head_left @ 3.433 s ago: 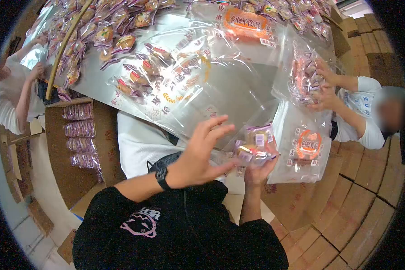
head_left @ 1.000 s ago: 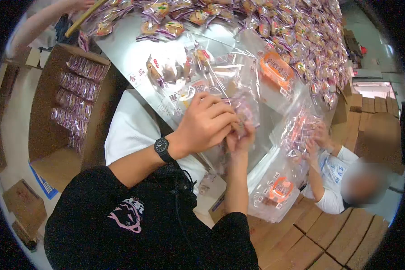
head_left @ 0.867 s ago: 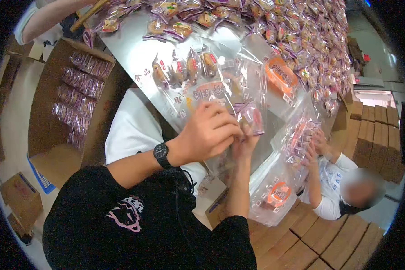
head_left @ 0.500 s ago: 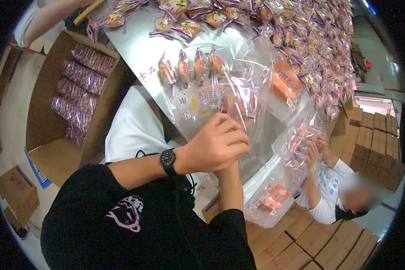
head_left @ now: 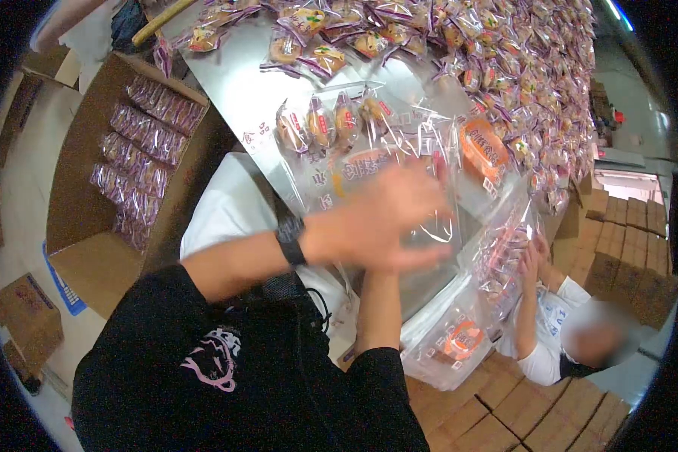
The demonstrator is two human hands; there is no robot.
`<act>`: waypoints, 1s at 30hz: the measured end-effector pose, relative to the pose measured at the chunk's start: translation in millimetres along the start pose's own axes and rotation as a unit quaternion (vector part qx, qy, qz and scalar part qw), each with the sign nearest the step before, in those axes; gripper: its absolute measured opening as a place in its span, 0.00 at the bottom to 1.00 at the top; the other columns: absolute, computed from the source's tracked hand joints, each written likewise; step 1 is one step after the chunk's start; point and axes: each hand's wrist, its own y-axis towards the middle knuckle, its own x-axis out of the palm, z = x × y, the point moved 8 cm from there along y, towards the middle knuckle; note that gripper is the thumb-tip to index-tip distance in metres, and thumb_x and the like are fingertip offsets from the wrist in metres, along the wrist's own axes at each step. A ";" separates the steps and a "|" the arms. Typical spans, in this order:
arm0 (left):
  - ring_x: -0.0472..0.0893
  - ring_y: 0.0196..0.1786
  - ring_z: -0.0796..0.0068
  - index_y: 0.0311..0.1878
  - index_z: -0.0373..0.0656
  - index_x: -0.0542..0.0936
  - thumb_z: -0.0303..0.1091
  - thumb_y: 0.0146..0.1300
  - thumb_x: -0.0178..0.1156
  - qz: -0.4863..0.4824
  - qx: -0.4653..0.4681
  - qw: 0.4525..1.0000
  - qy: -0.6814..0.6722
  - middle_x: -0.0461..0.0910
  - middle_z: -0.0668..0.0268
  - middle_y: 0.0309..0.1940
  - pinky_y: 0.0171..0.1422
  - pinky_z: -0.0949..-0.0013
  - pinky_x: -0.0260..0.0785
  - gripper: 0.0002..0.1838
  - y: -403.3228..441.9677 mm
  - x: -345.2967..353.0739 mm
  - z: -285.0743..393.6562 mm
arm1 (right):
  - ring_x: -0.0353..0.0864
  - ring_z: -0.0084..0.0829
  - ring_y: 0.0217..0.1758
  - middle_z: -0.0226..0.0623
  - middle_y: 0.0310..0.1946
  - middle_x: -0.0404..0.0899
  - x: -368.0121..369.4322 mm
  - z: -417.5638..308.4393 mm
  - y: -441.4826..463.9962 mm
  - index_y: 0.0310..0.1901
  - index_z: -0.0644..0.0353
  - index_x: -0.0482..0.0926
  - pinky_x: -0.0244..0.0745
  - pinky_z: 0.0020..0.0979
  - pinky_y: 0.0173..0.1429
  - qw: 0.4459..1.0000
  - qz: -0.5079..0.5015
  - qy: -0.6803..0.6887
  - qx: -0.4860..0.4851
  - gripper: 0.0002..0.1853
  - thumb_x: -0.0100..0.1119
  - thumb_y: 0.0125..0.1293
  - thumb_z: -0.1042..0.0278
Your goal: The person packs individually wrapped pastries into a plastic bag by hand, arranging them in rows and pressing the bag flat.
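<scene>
A clear printed plastic bag [head_left: 316, 169] lies on the metal table in front of me, with several wrapped pastries [head_left: 322, 126] in a row at its far end. Over the near part of this bag is my left hand [head_left: 388, 215], a black watch [head_left: 290, 239] on its wrist. Motion smears its fingers, so its grip is unclear. My right hand [head_left: 382, 280] comes up from below and is mostly covered by the left one; only its wrist and forearm show plainly. A stack of flat printed bags [head_left: 448, 339] lies right of my right forearm.
Wrapped pastries [head_left: 505, 68] heap across the far table. At left stands an open carton [head_left: 90, 260] holding rows of packed pastries. A co-worker [head_left: 546, 324] at right handles a filled bag [head_left: 505, 252]. Closed cartons [head_left: 520, 407] stand at lower right. A wooden bar [head_left: 162, 20] juts in upper left.
My left hand has moved from a closed pose over the bag slightly up and right, into a blur. The camera view has shifted a little. Another person's arm at upper left has drawn back.
</scene>
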 end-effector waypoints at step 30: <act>0.73 0.74 0.48 0.75 0.39 0.72 0.67 0.71 0.58 -0.273 -0.143 0.949 0.061 0.73 0.44 0.72 0.80 0.56 0.62 0.44 93.6 25.1 -217.9 | 0.65 0.55 0.79 0.60 0.74 0.63 40.9 0.2 62.7 0.60 0.52 0.85 0.68 0.47 0.77 0.981 -0.180 -0.073 -0.015 0.36 0.88 0.45 0.61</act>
